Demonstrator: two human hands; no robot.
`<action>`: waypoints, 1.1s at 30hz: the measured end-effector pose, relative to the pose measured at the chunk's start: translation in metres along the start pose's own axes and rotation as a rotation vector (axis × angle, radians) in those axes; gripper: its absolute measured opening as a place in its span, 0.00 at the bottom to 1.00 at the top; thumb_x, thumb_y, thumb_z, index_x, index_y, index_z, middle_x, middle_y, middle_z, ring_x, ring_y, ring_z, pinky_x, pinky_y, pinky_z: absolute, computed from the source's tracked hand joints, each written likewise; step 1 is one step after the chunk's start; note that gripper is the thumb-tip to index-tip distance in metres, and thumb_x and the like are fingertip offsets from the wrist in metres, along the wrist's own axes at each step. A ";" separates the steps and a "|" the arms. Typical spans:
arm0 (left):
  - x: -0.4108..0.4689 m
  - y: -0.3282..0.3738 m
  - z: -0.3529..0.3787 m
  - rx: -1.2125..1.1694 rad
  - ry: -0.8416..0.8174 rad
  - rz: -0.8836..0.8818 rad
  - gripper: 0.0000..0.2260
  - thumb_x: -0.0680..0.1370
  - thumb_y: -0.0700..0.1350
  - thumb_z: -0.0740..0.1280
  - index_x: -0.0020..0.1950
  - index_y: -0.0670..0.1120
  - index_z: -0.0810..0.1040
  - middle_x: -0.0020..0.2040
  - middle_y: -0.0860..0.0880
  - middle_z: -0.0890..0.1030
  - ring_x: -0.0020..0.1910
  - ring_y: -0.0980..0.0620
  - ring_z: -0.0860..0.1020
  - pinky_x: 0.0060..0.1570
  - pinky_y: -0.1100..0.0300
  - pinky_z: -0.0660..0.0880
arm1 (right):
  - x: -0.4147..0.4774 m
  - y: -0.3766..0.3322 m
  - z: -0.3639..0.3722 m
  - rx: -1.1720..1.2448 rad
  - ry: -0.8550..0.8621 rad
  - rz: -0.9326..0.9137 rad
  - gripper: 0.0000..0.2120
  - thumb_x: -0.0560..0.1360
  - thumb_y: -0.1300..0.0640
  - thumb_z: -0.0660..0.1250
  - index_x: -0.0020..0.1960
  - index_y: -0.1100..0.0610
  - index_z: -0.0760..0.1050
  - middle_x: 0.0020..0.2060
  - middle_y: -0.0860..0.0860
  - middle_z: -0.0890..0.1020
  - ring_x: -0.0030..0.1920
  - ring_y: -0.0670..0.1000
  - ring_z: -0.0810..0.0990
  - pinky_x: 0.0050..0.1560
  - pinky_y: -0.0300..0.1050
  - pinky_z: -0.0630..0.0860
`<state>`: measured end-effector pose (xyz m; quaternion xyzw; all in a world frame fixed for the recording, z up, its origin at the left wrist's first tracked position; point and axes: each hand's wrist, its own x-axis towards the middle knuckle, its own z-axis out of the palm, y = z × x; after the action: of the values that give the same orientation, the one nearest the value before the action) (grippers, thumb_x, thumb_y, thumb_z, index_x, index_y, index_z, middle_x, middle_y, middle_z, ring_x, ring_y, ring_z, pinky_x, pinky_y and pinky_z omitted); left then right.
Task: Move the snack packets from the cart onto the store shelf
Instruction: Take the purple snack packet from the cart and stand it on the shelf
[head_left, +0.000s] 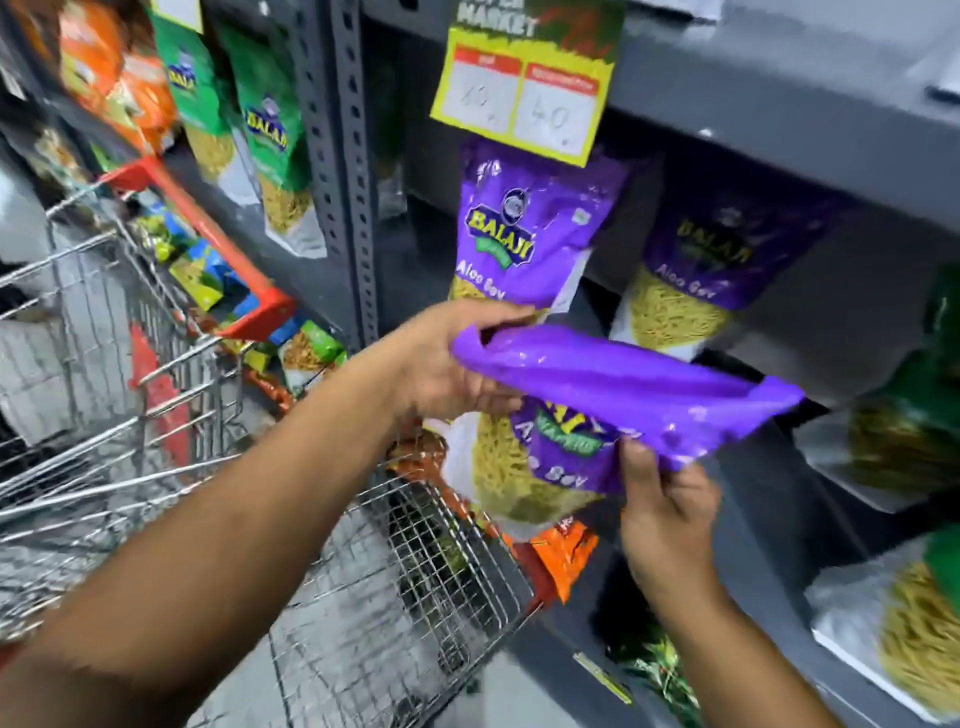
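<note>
In the middle of the frame both hands hold one purple snack packet (597, 410), bent over at its top, in front of the grey metal shelf (779, 93) that fills the upper right. The left hand (447, 364) grips the packet's left end, with fingers curled around the folded edge; the right hand (665, 499) pinches its lower edge from below between thumb and fingers. Behind it two same purple packets (519, 228) stand on the shelf, under a yellow price card (524, 88). Green packets (270, 135) hang at the upper left beside a perforated grey post (358, 156). The wire cart (156, 395) with a red handle (208, 244) takes the lower left, touching the shelf unit, with mixed packets along its far side.
</note>
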<state>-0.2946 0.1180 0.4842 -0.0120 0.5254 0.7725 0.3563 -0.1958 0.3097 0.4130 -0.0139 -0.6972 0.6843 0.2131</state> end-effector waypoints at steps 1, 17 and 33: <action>0.009 0.004 0.008 -0.017 -0.016 -0.015 0.08 0.71 0.49 0.66 0.38 0.46 0.79 0.26 0.49 0.81 0.24 0.51 0.79 0.28 0.60 0.79 | 0.008 -0.005 -0.005 0.027 0.049 -0.028 0.10 0.72 0.54 0.64 0.33 0.53 0.78 0.28 0.35 0.79 0.32 0.33 0.72 0.35 0.28 0.71; 0.088 -0.096 0.010 0.540 0.097 0.472 0.30 0.62 0.41 0.72 0.63 0.43 0.69 0.50 0.49 0.79 0.50 0.55 0.78 0.52 0.63 0.74 | 0.014 0.053 -0.077 -0.125 -0.025 0.118 0.17 0.71 0.64 0.71 0.57 0.52 0.74 0.50 0.45 0.84 0.51 0.42 0.81 0.51 0.33 0.75; 0.126 -0.120 0.009 0.921 0.205 0.419 0.48 0.52 0.55 0.83 0.67 0.56 0.63 0.63 0.56 0.76 0.61 0.56 0.75 0.61 0.56 0.73 | 0.085 -0.017 -0.082 0.210 0.115 -0.109 0.25 0.64 0.53 0.76 0.60 0.47 0.73 0.55 0.46 0.80 0.56 0.50 0.76 0.57 0.48 0.73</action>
<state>-0.3176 0.2162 0.3426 0.1760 0.8345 0.5107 0.1091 -0.2427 0.4124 0.4505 0.0072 -0.6081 0.7390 0.2899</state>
